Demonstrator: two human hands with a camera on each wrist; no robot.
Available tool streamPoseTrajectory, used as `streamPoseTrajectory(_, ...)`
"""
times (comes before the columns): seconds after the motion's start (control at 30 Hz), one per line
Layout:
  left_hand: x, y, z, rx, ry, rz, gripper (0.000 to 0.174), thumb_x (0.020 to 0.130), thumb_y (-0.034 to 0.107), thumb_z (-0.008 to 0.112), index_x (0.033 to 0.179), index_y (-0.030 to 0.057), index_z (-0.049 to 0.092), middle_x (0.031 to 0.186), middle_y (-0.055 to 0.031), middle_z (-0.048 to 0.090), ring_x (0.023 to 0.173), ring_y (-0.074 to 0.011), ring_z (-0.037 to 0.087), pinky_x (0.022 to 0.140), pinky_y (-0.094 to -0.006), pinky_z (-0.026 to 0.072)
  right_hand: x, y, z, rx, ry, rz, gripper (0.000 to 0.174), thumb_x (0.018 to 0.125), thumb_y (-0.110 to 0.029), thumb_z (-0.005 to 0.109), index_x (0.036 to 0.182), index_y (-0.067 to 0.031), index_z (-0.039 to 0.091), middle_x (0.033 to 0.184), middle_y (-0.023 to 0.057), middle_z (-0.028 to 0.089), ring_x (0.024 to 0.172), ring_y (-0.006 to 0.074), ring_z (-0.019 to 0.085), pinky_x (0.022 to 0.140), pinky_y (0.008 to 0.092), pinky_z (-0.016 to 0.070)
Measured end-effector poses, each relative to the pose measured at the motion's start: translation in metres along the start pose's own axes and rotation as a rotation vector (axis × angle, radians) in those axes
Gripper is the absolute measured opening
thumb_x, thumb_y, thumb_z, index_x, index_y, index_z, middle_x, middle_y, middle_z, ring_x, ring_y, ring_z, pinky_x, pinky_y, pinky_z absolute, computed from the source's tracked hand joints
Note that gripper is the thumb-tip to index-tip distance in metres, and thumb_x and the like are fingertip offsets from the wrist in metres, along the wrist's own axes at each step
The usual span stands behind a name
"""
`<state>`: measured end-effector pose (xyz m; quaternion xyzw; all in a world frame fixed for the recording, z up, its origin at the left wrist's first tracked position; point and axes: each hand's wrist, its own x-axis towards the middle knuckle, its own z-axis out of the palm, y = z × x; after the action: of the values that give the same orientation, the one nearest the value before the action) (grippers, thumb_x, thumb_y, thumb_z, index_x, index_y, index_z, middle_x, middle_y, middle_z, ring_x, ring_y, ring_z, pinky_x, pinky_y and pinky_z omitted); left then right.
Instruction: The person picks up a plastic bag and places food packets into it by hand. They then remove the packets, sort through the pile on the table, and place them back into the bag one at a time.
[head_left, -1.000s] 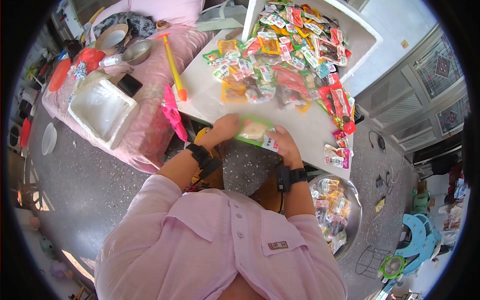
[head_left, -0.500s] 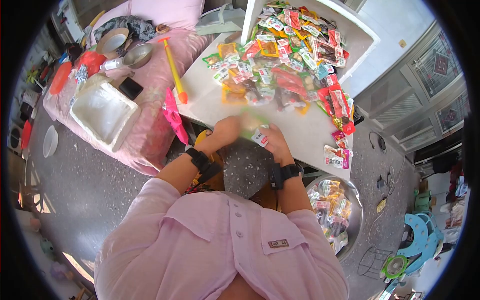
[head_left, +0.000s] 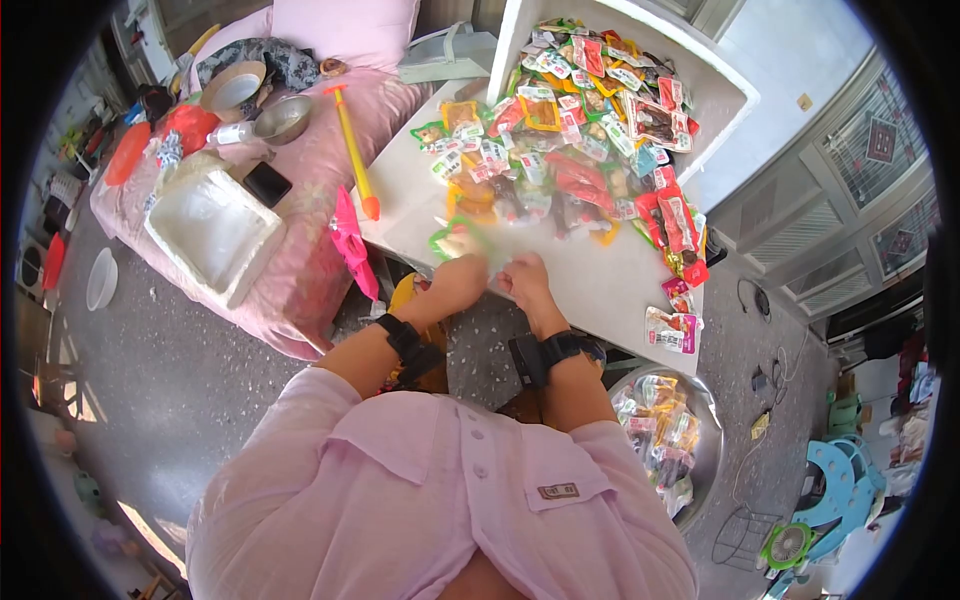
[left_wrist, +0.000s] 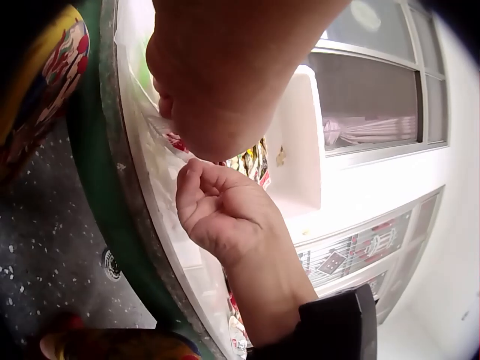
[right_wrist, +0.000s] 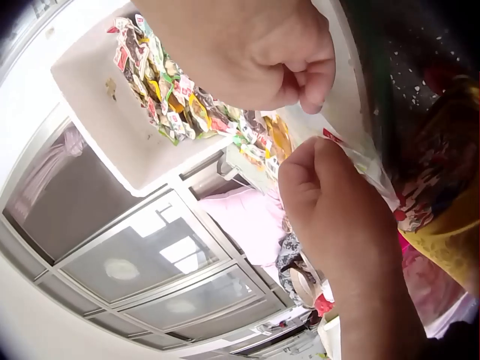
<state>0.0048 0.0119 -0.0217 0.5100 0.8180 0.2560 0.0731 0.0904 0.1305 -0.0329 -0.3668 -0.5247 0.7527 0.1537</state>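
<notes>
Close together over the table's near edge, both hands are at a green-edged clear food packet [head_left: 458,238], which holds something pale. My left hand [head_left: 462,280] grips it by the edge, fingers curled and thumb on top, as the right wrist view shows. My right hand [head_left: 526,280] has its fingers curled, the tips pinched at the packet's near end beside the left hand. In the left wrist view the packet's film [left_wrist: 154,124] is crinkled, and the left hand [left_wrist: 217,82] hides much of it. A red print patch [right_wrist: 331,136] shows between the hands.
Many food packets [head_left: 575,185] lie heaped on the white table [head_left: 590,285], spilling from a tipped foam box [head_left: 728,105]. A metal basin [head_left: 712,430] with more packets stands at the lower right. A yellow pump-like tube [head_left: 353,155] and pink package [head_left: 350,245] lie left.
The packet has turned and shifted left and away from my right hand. My right hand has moved left toward my left hand, its fingers now curled at the packet's end.
</notes>
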Motion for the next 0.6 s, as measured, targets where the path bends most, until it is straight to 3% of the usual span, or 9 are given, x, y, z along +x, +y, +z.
streamPoseTrajectory(0.13,-0.001,0.011,-0.019,-0.067,0.083,0.039,0.014,0.075,0.016,0.045,0.083,0.0078,0.053,0.081,-0.0155,0.055,0.076,-0.0331,0.054,0.065,-0.0416,0.0425,0.001,-0.009,0.033,0.141,0.12,-0.071,0.021,0.074,-0.001,0.046,0.095,0.0,0.044,0.081,0.0113,0.051,0.057,0.0172,0.054,0.048,0.0277,0.0473)
streamPoseTrajectory(0.23,0.002,0.003,-0.017,-0.062,0.042,-0.03,0.016,0.075,0.017,0.045,0.085,0.0084,0.053,0.081,-0.0157,0.056,0.077,-0.0328,0.054,0.065,-0.0408,0.0429,0.009,-0.009,0.037,0.088,0.091,-0.091,0.021,0.075,-0.003,0.045,0.095,0.0002,0.045,0.078,0.0105,0.052,0.056,0.0172,0.055,0.047,0.027,0.0461)
streamPoseTrajectory(0.33,0.004,-0.01,0.0,-0.034,0.012,-0.1,0.018,0.076,0.017,0.038,0.078,0.0058,0.052,0.08,-0.0158,0.057,0.078,-0.0333,0.054,0.066,-0.0422,0.0424,0.031,-0.008,0.012,-0.104,0.14,-0.163,0.015,0.073,-0.003,0.046,0.088,-0.0044,0.047,0.072,0.0078,0.051,0.055,0.0162,0.051,0.044,0.0259,0.0426)
streamPoseTrajectory(0.4,0.003,-0.016,0.007,-0.061,0.036,-0.065,0.017,0.075,0.017,0.039,0.076,0.0052,0.051,0.077,-0.0167,0.056,0.076,-0.0344,0.053,0.065,-0.043,0.042,0.038,-0.026,0.002,-0.106,0.357,-0.203,0.009,0.075,-0.007,0.048,0.083,-0.0044,0.05,0.069,0.0071,0.052,0.053,0.0157,0.052,0.041,0.0247,0.0408)
streamPoseTrajectory(0.5,0.003,-0.02,0.01,-0.09,0.061,-0.034,0.015,0.074,0.017,0.041,0.074,0.0047,0.05,0.074,-0.0171,0.055,0.073,-0.0351,0.053,0.063,-0.0436,0.0414,0.094,-0.023,-0.036,-0.151,0.397,-0.286,0.03,0.069,-0.012,0.055,0.094,0.0022,0.047,0.071,0.0107,0.053,0.047,0.0176,0.053,0.038,0.0255,0.04)
streamPoseTrajectory(0.6,0.004,-0.018,0.011,-0.082,0.053,-0.034,0.014,0.074,0.016,0.042,0.073,0.0046,0.05,0.072,-0.017,0.054,0.072,-0.0348,0.053,0.063,-0.0436,0.0412,0.135,-0.014,-0.057,-0.297,0.251,-0.368,0.031,0.066,-0.014,0.059,0.091,0.0029,0.051,0.069,0.0114,0.054,0.047,0.0177,0.052,0.039,0.0273,0.0392)
